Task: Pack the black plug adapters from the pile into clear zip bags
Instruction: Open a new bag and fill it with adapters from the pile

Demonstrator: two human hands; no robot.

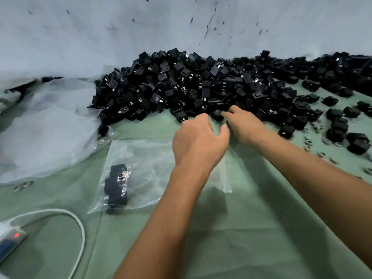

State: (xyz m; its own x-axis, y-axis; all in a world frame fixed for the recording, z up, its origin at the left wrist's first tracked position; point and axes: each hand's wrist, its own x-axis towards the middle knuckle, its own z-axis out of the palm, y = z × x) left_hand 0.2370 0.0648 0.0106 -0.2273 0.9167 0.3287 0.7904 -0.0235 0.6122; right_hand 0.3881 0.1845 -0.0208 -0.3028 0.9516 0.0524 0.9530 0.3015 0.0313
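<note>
Adapters (217, 114) at the pile's near edge: right hand (244, 125) pinches one, left hand (198, 141) curls empty; lift cleanly toward the bag (153, 158).

Two bare forearms in frame, both entering from the bottom edge. No sleeves visible anywhere up to the frame edge, so short sleeves or rolled up, can't tell which. Left hand (198, 137): no glove, no watch, no wristband, no ring seen on its back. Right hand (244, 125): also ungloved, wrist bare. Fingertips are soft and partly hidden, so small rings there can't be ruled out. No tattoos or markings on either arm.
</note>
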